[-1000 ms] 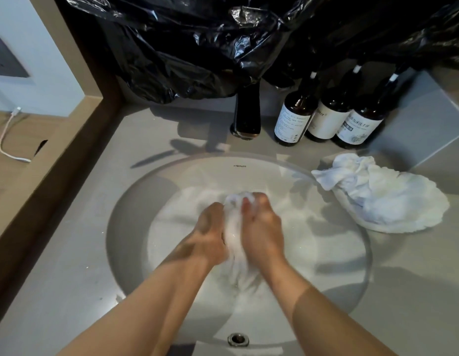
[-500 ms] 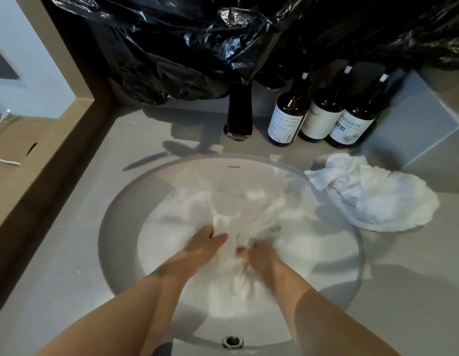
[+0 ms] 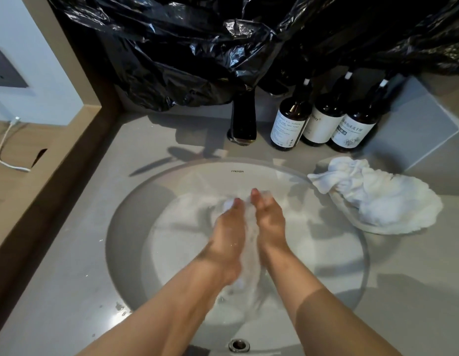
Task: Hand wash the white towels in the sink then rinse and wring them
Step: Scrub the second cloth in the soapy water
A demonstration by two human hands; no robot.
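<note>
faucet [image 3: 242, 122], bottles [image 3: 323, 122] behind sink [image 3: 125, 227], towel [image 3: 385, 201] right

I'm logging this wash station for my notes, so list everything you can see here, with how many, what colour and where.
towel in the sink: one, white, bunched between the hands
towel on the counter: one, white, crumpled, right of the sink
sink: one, white, set into the counter
counter: one, grey
faucet: one, dark, behind the sink
bottles: three, brown with white labels, right of the faucet
plastic bags: black, count unclear, above the faucet
cable: one, white, far left
left hand: grips the towel in the sink
right hand: grips the same towel
</note>
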